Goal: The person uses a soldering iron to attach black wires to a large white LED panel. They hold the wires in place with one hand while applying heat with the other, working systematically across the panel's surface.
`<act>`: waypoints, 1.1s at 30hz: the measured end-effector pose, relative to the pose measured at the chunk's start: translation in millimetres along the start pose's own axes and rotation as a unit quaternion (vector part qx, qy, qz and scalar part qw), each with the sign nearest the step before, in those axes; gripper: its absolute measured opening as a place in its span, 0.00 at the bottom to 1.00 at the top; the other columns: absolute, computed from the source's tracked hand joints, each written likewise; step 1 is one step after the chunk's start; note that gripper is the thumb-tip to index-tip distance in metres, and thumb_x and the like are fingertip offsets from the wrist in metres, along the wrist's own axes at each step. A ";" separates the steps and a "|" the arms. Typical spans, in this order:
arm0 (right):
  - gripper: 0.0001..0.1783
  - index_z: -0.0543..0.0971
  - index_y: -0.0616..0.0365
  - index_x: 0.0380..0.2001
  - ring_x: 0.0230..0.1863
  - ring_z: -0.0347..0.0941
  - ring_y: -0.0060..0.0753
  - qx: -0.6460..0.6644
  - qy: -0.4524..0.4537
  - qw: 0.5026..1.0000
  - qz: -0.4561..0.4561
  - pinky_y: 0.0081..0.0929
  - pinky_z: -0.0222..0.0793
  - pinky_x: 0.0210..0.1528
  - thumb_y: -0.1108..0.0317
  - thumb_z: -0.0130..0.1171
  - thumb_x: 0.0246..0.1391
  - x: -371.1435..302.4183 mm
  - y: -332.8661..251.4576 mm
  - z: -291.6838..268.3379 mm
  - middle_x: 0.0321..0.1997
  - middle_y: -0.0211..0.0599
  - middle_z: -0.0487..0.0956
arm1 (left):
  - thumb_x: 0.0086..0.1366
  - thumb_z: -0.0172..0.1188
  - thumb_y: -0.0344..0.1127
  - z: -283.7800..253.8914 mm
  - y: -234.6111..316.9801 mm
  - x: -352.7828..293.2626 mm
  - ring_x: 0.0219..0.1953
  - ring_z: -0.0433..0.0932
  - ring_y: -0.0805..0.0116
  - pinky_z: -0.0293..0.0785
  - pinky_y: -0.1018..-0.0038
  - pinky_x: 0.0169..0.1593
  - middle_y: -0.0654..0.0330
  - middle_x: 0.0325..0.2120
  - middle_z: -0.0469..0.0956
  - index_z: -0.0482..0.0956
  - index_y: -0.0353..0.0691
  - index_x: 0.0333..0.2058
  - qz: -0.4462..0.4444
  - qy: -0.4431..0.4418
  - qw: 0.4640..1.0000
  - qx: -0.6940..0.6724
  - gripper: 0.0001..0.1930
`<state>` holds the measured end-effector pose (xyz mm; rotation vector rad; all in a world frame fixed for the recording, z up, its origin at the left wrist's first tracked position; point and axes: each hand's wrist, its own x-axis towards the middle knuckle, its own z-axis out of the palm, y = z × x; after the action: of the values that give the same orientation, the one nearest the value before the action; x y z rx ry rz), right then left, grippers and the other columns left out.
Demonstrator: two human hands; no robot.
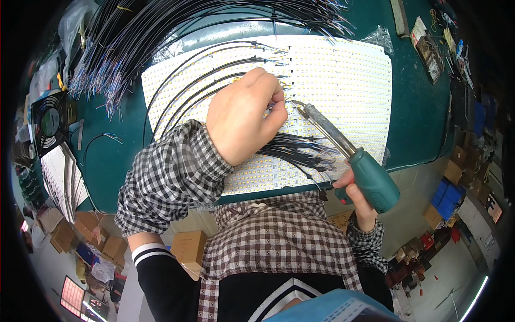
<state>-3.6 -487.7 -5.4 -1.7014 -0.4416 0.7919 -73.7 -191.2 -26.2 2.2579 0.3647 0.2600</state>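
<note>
My left hand (244,115) is closed in a pinch over the middle of a white LED board (343,70). Between thumb and fingertips it grips a thin wire, mostly hidden by the fingers. My right hand (362,206) is wrapped round the green handle of a soldering iron (374,180). The iron slants up and left, its tip close to the left fingertips and the board's middle seam. Several black cables (214,70) arc across the board's left half, with thin wire ends at the seam. Below the left hand lies a bundle of loose black cables (295,153).
A large heap of black cables (107,64) covers the back left of the green table (416,129). At the left edge stand a black fan (51,115) and stacked white panels (64,174). A dirty solder-stained box (426,51) lies at the back right. Cardboard boxes (188,249) sit below.
</note>
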 end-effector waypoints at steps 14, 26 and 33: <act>0.34 0.68 0.78 0.59 0.34 0.78 0.36 -0.022 -0.010 0.999 0.036 0.34 0.78 0.41 0.58 0.61 0.61 -1.0 -11.5 1.7 0.35 0.44 0.79 | 0.56 0.64 0.29 1.4 -1.9 -1.4 0.30 0.79 0.52 0.75 0.62 0.33 0.55 0.29 0.76 0.76 0.39 0.30 0.000 -0.004 1.000 -0.010 0.06; 0.32 0.70 0.79 0.57 0.35 0.78 0.35 0.050 0.077 0.995 -0.043 0.32 0.79 0.37 0.58 0.59 0.62 -5.0 -19.3 -5.0 0.36 0.43 0.78 | 0.55 0.69 0.29 -7.7 17.8 -11.7 0.37 0.77 0.55 0.74 0.63 0.38 0.58 0.31 0.76 0.79 0.39 0.37 0.158 -0.019 0.985 0.073 0.11; 0.31 0.70 0.78 0.57 0.35 0.77 0.34 0.069 0.094 0.989 -0.095 0.30 0.80 0.36 0.59 0.58 0.63 -5.2 -8.4 -16.8 0.36 0.42 0.77 | 0.57 0.66 0.27 -0.9 23.2 -25.6 0.34 0.76 0.53 0.73 0.64 0.37 0.54 0.30 0.75 0.76 0.38 0.32 0.155 -0.127 0.979 0.032 0.07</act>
<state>5.5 -500.5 6.0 -1.5618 -0.4031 0.5069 -93.9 -213.8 -9.7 2.3721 -0.1163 0.1175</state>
